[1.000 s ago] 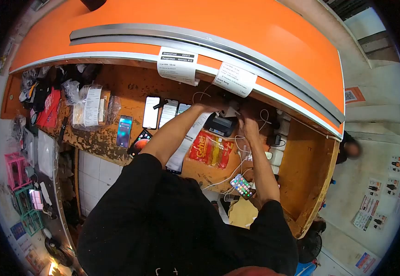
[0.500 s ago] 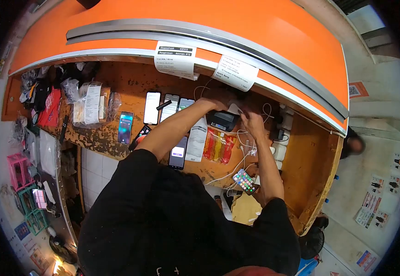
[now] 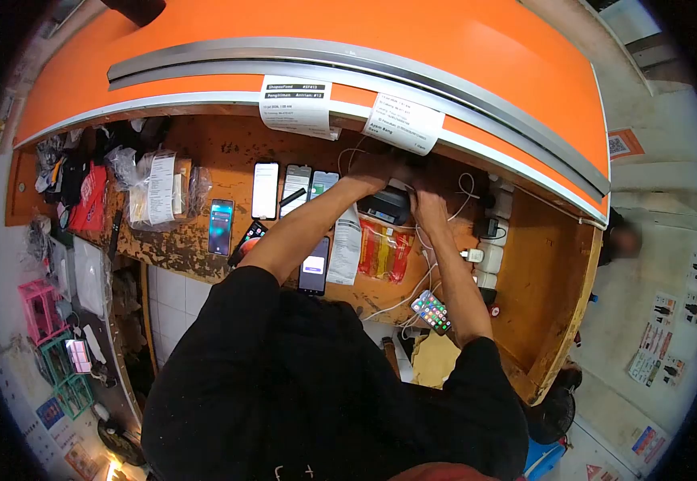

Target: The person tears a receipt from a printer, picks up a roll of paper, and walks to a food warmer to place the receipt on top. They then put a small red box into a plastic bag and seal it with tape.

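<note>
A small black box, which looks like a receipt printer [image 3: 385, 208], sits on the worn wooden counter. My left hand [image 3: 374, 173] is at its far left side, in the shadow under the orange shelf, with its fingers hidden and blurred. At the printer's far right edge is my right hand [image 3: 427, 192], its fingers dark and smeared. A bit of white paper [image 3: 399, 184] shows between the two hands at the back of the printer. In front of the printer lies a clear bag of red and yellow sachets [image 3: 385, 252], with a long printed receipt [image 3: 347, 248] beside it.
Several phones lie on the counter, among them a white-screened phone [image 3: 265, 191] and a lit phone [image 3: 220, 227]. White cables [image 3: 420, 272] run near my right forearm to chargers [image 3: 488, 258]. A wrapped parcel [image 3: 162, 188] sits left. Printed slips [image 3: 296, 104] hang from the orange shelf [image 3: 348, 48].
Both hands have drawn closer together behind the printer. The white paper, raised near my right hand before, is now lower and mostly covered. The view has shifted slightly.
</note>
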### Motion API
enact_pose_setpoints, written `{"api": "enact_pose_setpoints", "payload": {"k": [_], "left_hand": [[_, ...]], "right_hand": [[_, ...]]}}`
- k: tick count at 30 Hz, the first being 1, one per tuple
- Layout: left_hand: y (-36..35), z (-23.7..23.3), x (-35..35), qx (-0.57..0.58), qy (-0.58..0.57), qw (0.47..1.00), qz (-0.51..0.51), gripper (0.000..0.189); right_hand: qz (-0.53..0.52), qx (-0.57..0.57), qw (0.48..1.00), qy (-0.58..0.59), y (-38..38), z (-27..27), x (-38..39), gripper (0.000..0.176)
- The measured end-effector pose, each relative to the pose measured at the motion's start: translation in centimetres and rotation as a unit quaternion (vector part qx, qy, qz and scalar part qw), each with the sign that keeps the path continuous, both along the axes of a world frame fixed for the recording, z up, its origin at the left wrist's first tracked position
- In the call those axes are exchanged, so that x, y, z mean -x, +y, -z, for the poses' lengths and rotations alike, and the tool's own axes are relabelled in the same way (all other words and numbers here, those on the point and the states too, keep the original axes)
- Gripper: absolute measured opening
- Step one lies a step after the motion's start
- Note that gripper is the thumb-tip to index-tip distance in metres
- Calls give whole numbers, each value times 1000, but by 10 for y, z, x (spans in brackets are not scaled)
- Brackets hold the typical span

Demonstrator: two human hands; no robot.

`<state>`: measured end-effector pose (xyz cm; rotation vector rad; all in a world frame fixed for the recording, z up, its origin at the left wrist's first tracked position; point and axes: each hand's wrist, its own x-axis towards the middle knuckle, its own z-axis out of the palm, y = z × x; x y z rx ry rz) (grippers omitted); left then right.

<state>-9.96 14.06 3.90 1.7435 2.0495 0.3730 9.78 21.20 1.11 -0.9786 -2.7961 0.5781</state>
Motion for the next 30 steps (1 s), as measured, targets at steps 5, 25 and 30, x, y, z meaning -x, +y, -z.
{"api": "enact_pose_setpoints", "payload": {"k": [5, 25, 30], "left_hand": [[-8, -6, 3, 20, -9, 999, -26, 50], [-85, 25, -49, -111, 33, 993, -25, 37], [-70, 20, -42, -152, 32, 988, -27, 21]], "right_hand": [[20, -33, 998, 59, -6, 9, 9, 29], [-7, -12, 999, 32, 9, 3, 32, 48], [-65, 33, 996, -57, 43, 54, 60, 53]]}}
